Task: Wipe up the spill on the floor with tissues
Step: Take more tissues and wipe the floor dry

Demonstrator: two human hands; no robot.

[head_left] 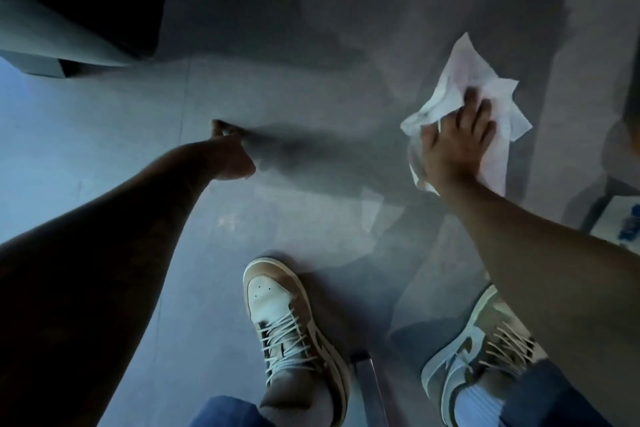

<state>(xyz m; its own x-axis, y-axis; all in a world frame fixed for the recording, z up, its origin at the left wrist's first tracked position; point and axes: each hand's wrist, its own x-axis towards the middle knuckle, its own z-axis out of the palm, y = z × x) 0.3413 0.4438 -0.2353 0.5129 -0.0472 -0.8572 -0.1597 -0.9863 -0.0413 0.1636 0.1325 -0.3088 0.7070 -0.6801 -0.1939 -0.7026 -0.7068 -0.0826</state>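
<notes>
On the floor, head view (the only view on record).

Item 1, tissues: white and crumpled, spread on the grey floor at upper right, well apart from the shoes. The upper part has a faint pinkish tint. Whether that is soaked-up liquid cannot be told.

Item 2, right hand: lies on top of the tissues, fingers straight and apart, pressing the paper down. Nothing is clasped.

Item 3, left hand: rests on the floor at mid-left, apparently as a prop. It is in shadow, so whether its fingers are apart or together cannot be told. It holds nothing visible.

Progress, as judged: wiping is under way. A pale glossy patch between the tissues and the shoes may be wet sheen or only reflection. If it is liquid, it remains to be wiped. No clear puddle shows elsewhere. The tissues are not yet disposed of.

Surface: smooth, grey, faintly reflective, with thin seams.

Room: dim. Dark furniture at upper left. A metal leg between two tan laced shoes. A white-and-blue object at the right edge, unidentified.
</notes>
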